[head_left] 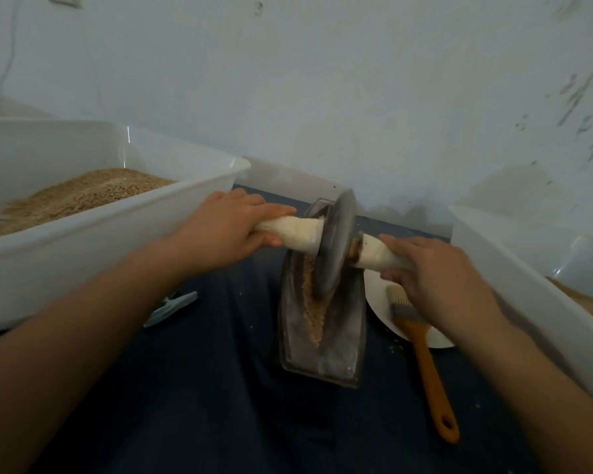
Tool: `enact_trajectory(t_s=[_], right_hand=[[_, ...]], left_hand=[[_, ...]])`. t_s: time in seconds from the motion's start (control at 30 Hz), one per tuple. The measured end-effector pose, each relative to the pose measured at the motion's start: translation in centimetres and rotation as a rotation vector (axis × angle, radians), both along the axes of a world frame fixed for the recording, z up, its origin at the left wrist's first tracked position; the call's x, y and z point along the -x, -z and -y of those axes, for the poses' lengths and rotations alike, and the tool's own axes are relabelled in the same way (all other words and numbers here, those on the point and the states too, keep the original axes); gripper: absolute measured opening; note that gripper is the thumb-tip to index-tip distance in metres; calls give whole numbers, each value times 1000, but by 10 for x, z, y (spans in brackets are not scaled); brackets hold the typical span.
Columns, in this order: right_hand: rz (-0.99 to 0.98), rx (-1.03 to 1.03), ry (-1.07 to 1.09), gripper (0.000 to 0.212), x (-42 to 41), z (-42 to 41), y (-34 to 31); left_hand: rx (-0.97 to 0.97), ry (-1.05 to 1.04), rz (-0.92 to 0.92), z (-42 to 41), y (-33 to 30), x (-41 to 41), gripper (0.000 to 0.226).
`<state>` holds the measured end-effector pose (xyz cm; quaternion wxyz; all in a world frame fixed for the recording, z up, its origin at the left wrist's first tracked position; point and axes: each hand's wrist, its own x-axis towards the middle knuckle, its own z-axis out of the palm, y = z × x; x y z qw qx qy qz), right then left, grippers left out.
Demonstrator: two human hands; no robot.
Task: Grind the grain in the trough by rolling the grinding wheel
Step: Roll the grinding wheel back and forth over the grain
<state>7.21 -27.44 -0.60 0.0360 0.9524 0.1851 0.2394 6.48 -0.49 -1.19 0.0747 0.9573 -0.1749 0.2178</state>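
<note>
Gripping wheel [332, 244] handles, hands [226, 230] flanking it

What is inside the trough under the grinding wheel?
Crushed tan grain lies along the groove of the trough. The grinding wheel covers the grain beneath its rim.

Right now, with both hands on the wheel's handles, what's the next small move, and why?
Probably roll the grinding wheel back toward you along the trough. The left hand and right hand each grip a white-wrapped handle, the wheel sits toward the far end, and most visible grain lies in the groove on the near side, seemingly still coarse.
</note>
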Motion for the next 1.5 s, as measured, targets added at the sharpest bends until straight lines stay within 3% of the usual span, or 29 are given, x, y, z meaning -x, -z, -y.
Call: enact_trajectory(t_s=[0.07, 0.13, 0.27, 0.37, 0.47, 0.53, 0.6, 0.67, 0.73, 0.8, 0.93, 1.03, 1.13, 1.27, 1.4, 1.5], right_hand=[[50, -33, 17, 54, -9, -5, 9], [42, -65, 2, 55, -10, -5, 10], [-31, 63, -69, 55, 7, 2, -7], [-248, 22, -99, 52, 26, 10, -30], [-388, -50, -143, 50, 39, 19, -40], [-332, -60, -135, 48, 34, 15, -36], [-173, -34, -85, 49, 19, 5, -23], [-27, -52, -50, 52, 3, -4, -7], [35, -82, -29, 54, -8, -9, 4], [40, -78, -16, 54, -11, -8, 6], [-32, 51, -59, 53, 4, 5, -7], [-253, -3, -113, 52, 26, 13, -29], [-351, -81, -173, 44, 40, 19, -41], [-197, -95, -108, 49, 22, 7, -22], [10, -118, -46, 53, -6, -3, 4], [3, -109, -49, 54, -9, -1, 5]], left_hand=[[-34, -70, 73, 2, 8, -7, 54], [20, -47, 25, 0, 7, -10, 53], [200, 124, -218, -8, -8, 4, 45], [265, 309, -462, -16, -29, 24, 44], [258, 388, -546, -20, -39, 31, 50], [281, 365, -567, -20, -34, 26, 49], [308, 270, -507, -17, -22, 16, 48], [268, 98, -327, -11, -9, 5, 49], [133, -16, -130, -4, 2, -2, 53], [85, -27, -55, -1, 4, -5, 53], [220, 121, -282, -9, -13, 7, 50], [261, 343, -563, -22, -34, 27, 49], [279, 421, -652, -25, -41, 33, 47], [315, 262, -489, -17, -21, 16, 44], [77, -17, -36, -4, 6, -3, 48], [85, -12, -7, 0, 7, -7, 48]])
